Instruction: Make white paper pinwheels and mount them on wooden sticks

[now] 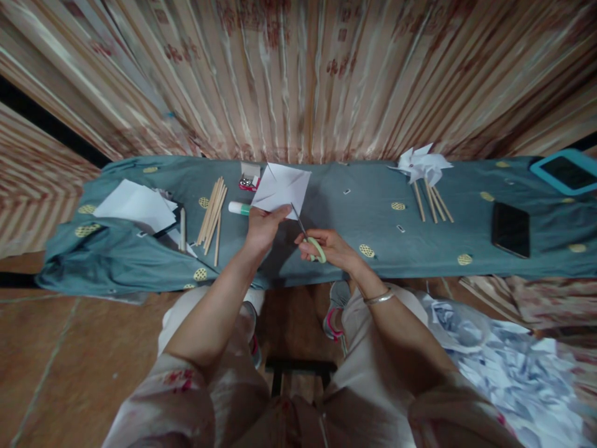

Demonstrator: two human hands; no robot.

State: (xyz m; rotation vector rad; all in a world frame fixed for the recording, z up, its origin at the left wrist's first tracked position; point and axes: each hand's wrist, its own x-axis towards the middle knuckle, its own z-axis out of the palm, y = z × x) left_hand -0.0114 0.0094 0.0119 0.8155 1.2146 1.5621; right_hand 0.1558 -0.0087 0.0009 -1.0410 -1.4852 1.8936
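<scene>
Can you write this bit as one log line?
left hand: holding white square paper sheet | right hand: holding green-handled metal scissors | blades: at sheet's near corner

This looks like a home: patterned curtains [298, 74] hang beyond the far edge of a table [364, 205] draped in printed cloth [438, 239], scraps [517, 373] heaped below its near edge.

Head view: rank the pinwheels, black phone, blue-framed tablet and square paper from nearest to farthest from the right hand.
From the right hand:
1. Square paper: in the left hand.
2. Pinwheels: rightward, farther back.
3. Black phone: farther right.
4. Blue-framed tablet: farthest right.
</scene>
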